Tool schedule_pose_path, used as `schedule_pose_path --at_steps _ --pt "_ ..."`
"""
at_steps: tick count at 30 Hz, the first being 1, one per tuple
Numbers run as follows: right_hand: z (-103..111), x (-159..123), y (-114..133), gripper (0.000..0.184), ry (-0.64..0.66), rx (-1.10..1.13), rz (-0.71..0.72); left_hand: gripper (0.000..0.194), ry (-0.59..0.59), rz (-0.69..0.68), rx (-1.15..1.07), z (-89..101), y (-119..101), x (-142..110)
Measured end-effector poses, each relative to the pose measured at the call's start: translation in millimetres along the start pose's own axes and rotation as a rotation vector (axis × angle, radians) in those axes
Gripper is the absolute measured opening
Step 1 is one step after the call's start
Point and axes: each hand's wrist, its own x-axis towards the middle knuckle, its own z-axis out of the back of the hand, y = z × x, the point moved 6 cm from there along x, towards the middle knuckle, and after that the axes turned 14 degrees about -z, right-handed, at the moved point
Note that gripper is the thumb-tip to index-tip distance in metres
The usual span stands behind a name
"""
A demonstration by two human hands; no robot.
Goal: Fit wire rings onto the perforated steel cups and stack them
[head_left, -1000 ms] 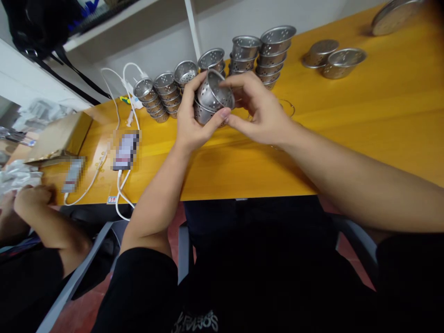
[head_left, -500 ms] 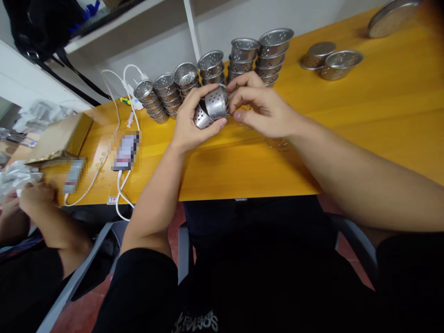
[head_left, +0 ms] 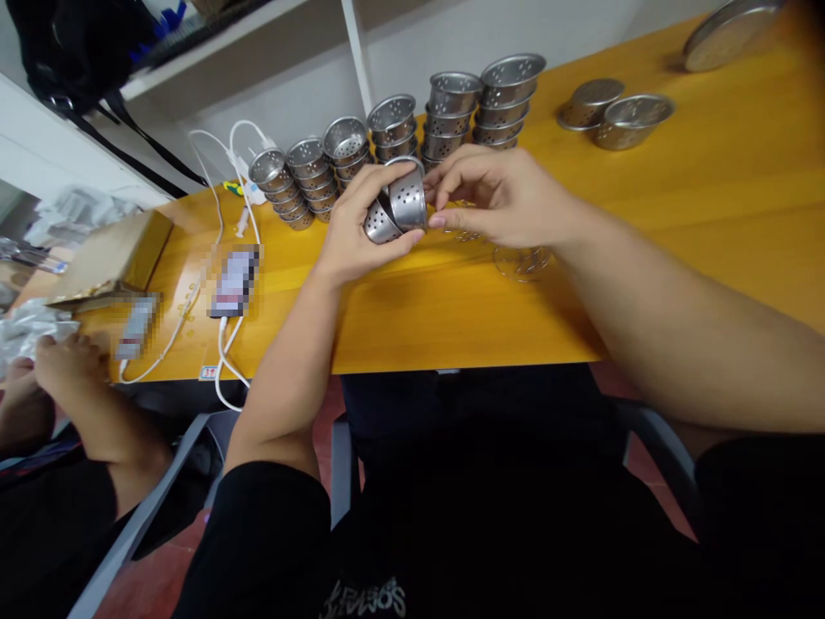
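Observation:
My left hand (head_left: 351,228) is wrapped round two small perforated metal cups. One perforated cup (head_left: 408,202) lies on its side with its rim turned toward my right hand; the other cup (head_left: 381,223) is tucked against it, lower in the palm. At that rim, the thumb and fingers of my right hand (head_left: 499,198) come together in a pinch, and what they hold, if anything, is too small to make out. Thin wire rings (head_left: 523,263) lie on the table under my right hand and wrist, partly covered by it.
Behind my hands, stacks of perforated cups (head_left: 509,90) stand in a row. Two more cups (head_left: 635,120) and a round metal lid-like piece (head_left: 731,39) lie to the right. On the left are phones (head_left: 235,282) with white cables, a cardboard box (head_left: 119,258) and a co-worker's hands (head_left: 68,361).
My right hand has shifted slightly down, showing more of the wire rings. The held cups have tilted a little, turning the upper one's rim further toward my right fingers.

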Motion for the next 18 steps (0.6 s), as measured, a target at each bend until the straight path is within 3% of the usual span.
schedule_pose_path --at_steps 7,10,12,15,16,18 --pt "6.5 -0.4 4.5 0.046 -0.020 0.131 -0.022 0.097 -0.020 0.048 -0.020 7.0 -1.5 1.5" --pt "6.8 -0.7 4.3 0.048 0.046 0.199 -0.057 0.101 -0.073 0.115 -0.015 9.3 5.7 -2.7" --pt "14.3 -2.0 3.5 0.051 0.000 0.163 -0.071 0.100 -0.150 0.144 -0.002 11.6 14.2 -7.3" --pt "34.2 -2.5 -7.2 0.056 -0.141 -0.155 -0.112 0.095 -0.303 0.174 0.049 15.8 36.0 -18.1" --pt "38.9 -1.3 -14.9 0.056 -0.132 -0.313 -0.137 0.093 -0.349 0.190 0.068 16.7 45.8 -22.6" --pt "42.9 1.4 -37.8 0.052 0.009 -0.597 -0.213 0.090 -0.424 0.219 0.078 17.8 65.4 -31.0"
